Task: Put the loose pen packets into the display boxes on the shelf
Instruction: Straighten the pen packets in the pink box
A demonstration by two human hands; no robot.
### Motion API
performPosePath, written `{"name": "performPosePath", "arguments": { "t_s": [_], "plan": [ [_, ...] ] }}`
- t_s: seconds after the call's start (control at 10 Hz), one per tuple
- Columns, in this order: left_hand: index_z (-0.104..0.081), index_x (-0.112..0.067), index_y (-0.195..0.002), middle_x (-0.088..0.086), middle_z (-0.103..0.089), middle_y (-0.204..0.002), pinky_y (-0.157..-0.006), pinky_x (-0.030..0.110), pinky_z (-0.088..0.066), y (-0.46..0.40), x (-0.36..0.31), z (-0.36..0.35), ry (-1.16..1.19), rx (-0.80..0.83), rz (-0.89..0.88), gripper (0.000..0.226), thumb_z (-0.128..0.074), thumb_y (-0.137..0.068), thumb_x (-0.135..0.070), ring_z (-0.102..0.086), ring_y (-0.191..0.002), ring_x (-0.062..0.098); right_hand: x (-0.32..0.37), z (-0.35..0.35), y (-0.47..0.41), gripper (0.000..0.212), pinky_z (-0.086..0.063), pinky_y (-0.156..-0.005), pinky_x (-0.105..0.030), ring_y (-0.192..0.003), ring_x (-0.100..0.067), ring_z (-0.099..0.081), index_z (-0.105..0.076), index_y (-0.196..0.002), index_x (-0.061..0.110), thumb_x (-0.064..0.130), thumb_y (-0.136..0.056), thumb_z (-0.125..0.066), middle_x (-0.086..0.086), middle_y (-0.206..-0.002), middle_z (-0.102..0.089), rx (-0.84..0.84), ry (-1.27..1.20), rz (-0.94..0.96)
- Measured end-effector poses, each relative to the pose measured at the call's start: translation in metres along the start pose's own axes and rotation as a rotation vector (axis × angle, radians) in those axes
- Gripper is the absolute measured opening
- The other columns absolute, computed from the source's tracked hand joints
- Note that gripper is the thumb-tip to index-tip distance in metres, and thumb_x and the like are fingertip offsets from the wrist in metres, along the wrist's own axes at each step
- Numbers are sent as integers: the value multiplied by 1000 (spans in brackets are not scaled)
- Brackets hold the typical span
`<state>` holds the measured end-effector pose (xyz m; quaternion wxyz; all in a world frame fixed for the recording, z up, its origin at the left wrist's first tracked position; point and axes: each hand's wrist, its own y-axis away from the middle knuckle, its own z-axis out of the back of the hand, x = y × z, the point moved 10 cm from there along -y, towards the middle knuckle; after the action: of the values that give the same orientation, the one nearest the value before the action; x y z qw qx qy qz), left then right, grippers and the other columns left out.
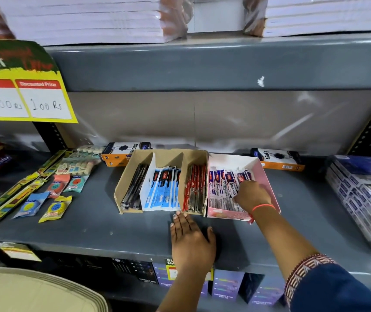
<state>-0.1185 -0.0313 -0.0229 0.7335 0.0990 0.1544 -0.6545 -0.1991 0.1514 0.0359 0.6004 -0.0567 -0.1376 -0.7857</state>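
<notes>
Fingers (pixel 239 200) of the right hand (pixel 253 195) pinch packets (pixel 222 190) inside the pink box (pixel 270 183), apparently seating them; left hand (pixel 191 240) lies flat, empty, bracing.

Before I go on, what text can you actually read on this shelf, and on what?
"Discounted Price", "200 Rs", "100 Rs": yellow price sign
"TRIO": left orange box and right orange box
Too blurred to read: pen packets in the pink box, red packets, lower shelf tags

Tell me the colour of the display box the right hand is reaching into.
Pink, seen in the head view; the right hand is inside it.
</notes>
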Motion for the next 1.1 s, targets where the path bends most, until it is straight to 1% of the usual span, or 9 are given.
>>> {"name": "performPosePath", "arguments": {
  "t_s": [0.1, 0.3, 0.4, 0.5, 0.6, 0.7, 0.8, 1.0, 1.1],
  "plan": [
    [2, 2, -143, 23, -5, -155, -116, 37, 4, 0, 0, 0, -1, -7, -3, 78, -25, -92, -51, -3, -144, 32, 1, -2, -2, 28, -55, -87, -41, -103, -33, -64, -60, -111, 0, 8, -87, -48, -18, -114, -64, 10, 6, 12],
    [2, 2, -143, 23, -4, -155, -116, 37, 5, 1, 0, 2, 0, -11, -4, 78, -25, -92, -51, -2, -144, 32, -4, 5, -4, 27, -56, -78, -37, -97, -32, -67, -57, -113, 0, 0, -92, -40, -18, -107, -68, -76, 77, 17],
    [2, 1, -143, 22, -4, -156, -115, 36, 6, 1, 0, 1, -2, -11, -2, 78, -24, -92, -51, -1, -145, 31, -7, 4, -5, 25, -57, -80, -37, -98, -32, -66, -58, -111, 1, 6, -92, -44, -17, -108, -66, -59, 67, 3],
    [3, 0, -143, 21, -3, -156, -115, 35, 6, 0, 1, 1, 1, -9, 4, 78, -24, -92, -52, -1, -145, 30, -8, 3, -7, 34, -54, -90, -39, -102, -31, -64, -61, -108, 1, 28, -89, -56, -15, -108, -65, -7, -15, -13],
    [3, 0, -143, 21, -3, -156, -115, 35, 7, 0, 1, 1, 1, -9, 5, 78, -24, -92, -52, -1, -145, 30, -8, 1, -8, 33, -54, -86, -35, -99, -30, -65, -62, -107, 2, 28, -87, -59, -15, -106, -66, 3, -54, -32],
    [4, 0, -143, 20, -2, -156, -115, 35, 7, 1, 1, 1, 1, 0, 11, 79, -24, -92, -53, 0, -145, 30, -11, 0, -9, 23, -54, -79, -33, -95, -31, -67, -63, -105, 1, 10, -88, -51, -16, -102, -70, -17, -119, -71],
    [5, 0, -143, 20, -1, -156, -115, 35, 7, 0, 2, 0, -5, 13, 18, 78, -23, -92, -52, 1, -145, 29, -12, -2, -11, 26, -53, -77, -33, -97, -34, -67, -62, -105, -3, 3, -86, -45, -20, -104, -70, 10, -159, -103],
    [4, 0, -143, 20, -2, -156, -116, 35, 6, 0, 1, 1, -11, 26, 10, 77, -22, -92, -52, 1, -145, 29, -16, 7, -14, 27, -54, -77, -37, -82, -32, -63, -56, -107, -2, -1, -84, -42, -20, -94, -67, -74, -203, -105],
    [4, 0, -143, 21, -2, -156, -116, 36, 6, 1, 0, 1, -16, 34, 8, 77, -22, -92, -52, 1, -145, 29, -10, 14, -9, 30, -56, -76, -41, -93, -36, -67, -52, -113, 1, 0, -87, -39, -20, -101, -67, -148, -89, -57]
  ]
}}
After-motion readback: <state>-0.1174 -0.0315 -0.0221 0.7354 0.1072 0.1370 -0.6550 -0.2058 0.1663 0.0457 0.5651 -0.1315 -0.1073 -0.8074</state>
